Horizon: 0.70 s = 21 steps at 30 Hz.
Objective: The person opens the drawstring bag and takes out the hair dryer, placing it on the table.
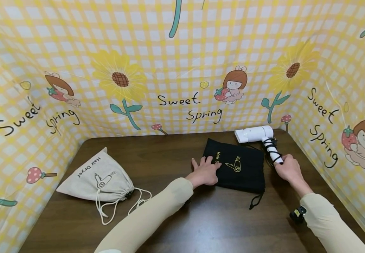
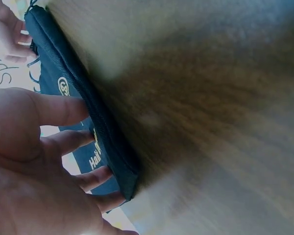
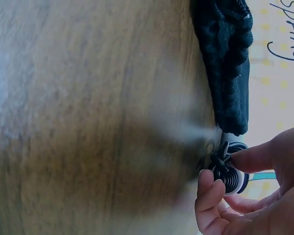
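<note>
In the head view a black drawstring bag (image 1: 249,172) with a yellow hair dryer print lies flat on the brown table. My left hand (image 1: 205,171) rests on its left part, fingers spread; the left wrist view shows these fingers (image 2: 68,110) reaching over the bag's edge. At the back right, a white hair dryer (image 1: 253,133) lies with its nozzle to the left. Black cord (image 1: 271,147) is wound around its handle. My right hand (image 1: 288,169) holds the handle's lower end; the right wrist view shows thumb and fingers about the coiled cord (image 3: 230,182) there.
A beige drawstring bag (image 1: 97,175) printed "Hair Dryer" lies on the table's left side, its white cords (image 1: 106,211) trailing toward the front. A yellow checked cloth (image 1: 170,63) stands around the table's back and sides. The black bag's cord loop (image 1: 256,201) points frontward.
</note>
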### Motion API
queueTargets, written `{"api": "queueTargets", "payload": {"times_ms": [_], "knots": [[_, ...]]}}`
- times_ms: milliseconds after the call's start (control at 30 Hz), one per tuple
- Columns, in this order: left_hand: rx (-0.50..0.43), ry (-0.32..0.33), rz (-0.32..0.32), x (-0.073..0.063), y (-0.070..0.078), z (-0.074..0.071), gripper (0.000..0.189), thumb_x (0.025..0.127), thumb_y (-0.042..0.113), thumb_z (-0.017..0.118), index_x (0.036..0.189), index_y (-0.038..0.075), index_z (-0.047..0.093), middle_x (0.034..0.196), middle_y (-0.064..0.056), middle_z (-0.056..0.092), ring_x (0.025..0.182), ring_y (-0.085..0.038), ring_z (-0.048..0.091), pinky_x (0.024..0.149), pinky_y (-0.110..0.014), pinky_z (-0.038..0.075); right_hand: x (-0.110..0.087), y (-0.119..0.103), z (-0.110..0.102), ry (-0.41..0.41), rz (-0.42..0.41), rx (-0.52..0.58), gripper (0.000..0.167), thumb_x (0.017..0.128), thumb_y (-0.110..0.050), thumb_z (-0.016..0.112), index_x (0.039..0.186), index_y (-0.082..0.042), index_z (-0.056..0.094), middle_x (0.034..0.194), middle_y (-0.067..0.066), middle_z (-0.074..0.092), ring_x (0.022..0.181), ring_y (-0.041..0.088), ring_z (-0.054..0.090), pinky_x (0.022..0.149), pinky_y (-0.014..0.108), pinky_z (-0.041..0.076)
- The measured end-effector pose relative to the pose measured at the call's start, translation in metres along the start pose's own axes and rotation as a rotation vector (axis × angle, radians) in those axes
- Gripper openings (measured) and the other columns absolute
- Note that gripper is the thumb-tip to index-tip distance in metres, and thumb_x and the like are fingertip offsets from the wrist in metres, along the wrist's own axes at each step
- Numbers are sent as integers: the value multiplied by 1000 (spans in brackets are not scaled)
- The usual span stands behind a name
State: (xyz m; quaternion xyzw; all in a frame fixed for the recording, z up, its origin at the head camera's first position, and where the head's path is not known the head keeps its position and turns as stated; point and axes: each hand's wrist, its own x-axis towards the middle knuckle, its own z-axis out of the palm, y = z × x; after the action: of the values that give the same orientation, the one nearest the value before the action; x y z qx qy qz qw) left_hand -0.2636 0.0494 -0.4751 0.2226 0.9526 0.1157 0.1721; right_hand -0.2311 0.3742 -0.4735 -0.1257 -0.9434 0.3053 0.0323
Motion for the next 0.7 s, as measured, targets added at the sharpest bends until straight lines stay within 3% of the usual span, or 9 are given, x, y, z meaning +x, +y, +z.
{"api": "queueTargets", "payload": {"times_ms": [167,400,700], "knots": [[4,-1,-11,9,-2,4,66,99,15,62,160,31,46,170,-8,24,157,-40,15,117,-76,1,-1,0,-1,-4,5,4,46,99,-16,59,123,21,47,111,42,57,97,52,58,82,62,47],[12,11,-11,-4,1,-3,65,100,16,62,160,32,47,170,-6,26,156,-40,16,117,-75,4,-3,2,1,-21,4,6,48,100,-17,57,126,22,45,110,42,55,94,50,57,81,61,48],[6,9,-18,-4,3,-5,64,102,16,60,162,32,44,171,-6,24,157,-40,14,118,-74,3,-7,-1,-2,-40,30,14,52,103,-18,54,132,22,41,115,42,53,95,49,56,82,60,48]]}}
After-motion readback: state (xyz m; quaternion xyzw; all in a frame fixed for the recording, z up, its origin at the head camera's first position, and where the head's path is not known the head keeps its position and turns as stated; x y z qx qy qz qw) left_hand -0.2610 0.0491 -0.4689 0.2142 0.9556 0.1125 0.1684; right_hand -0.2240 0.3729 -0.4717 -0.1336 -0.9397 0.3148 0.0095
